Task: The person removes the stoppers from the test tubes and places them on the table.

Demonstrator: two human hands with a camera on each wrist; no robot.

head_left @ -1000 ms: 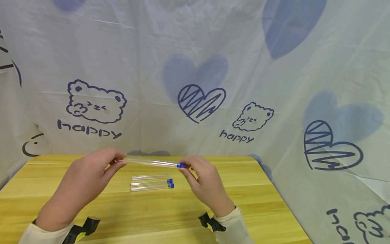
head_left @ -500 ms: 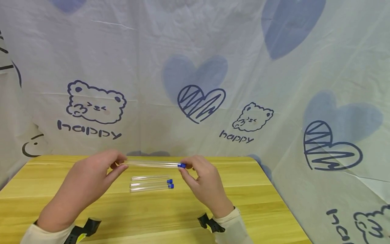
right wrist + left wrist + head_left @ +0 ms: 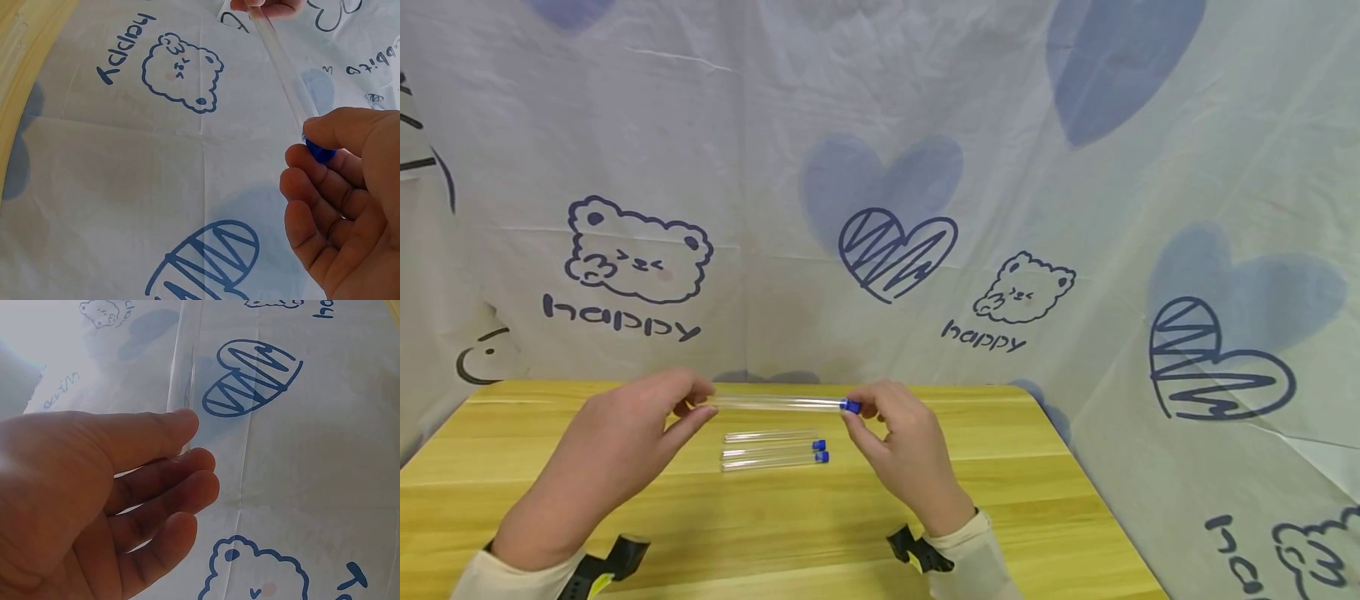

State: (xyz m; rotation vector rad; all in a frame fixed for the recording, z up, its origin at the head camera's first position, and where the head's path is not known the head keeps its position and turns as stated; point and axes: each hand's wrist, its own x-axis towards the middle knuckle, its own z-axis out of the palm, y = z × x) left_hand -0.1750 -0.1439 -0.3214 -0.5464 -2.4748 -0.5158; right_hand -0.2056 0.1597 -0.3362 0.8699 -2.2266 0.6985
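A clear test tube point(image 3: 778, 403) with a blue cap point(image 3: 849, 406) is held level above the table between both hands. My left hand point(image 3: 625, 450) pinches its bare rounded end with thumb and fingers, as the left wrist view also shows around the tube point(image 3: 183, 375). At the capped end, my right hand point(image 3: 910, 450) pinches with thumb and index finger; the blue cap point(image 3: 320, 151) shows under the thumb in the right wrist view. Below the held tube, several clear tubes point(image 3: 771, 454) lie side by side on the table, with blue caps at the right on two of them.
The wooden table point(image 3: 760, 542) has light yellow grain. Behind it and along the right hangs a pale cloth point(image 3: 760, 167) printed with blue hearts and bear faces. Each wrist carries a black camera strap point(image 3: 602, 567).
The held tube's left end has dipped slightly with my left hand, so the tube lies more level. My right hand has hardly moved, and the tubes on the table stay put.
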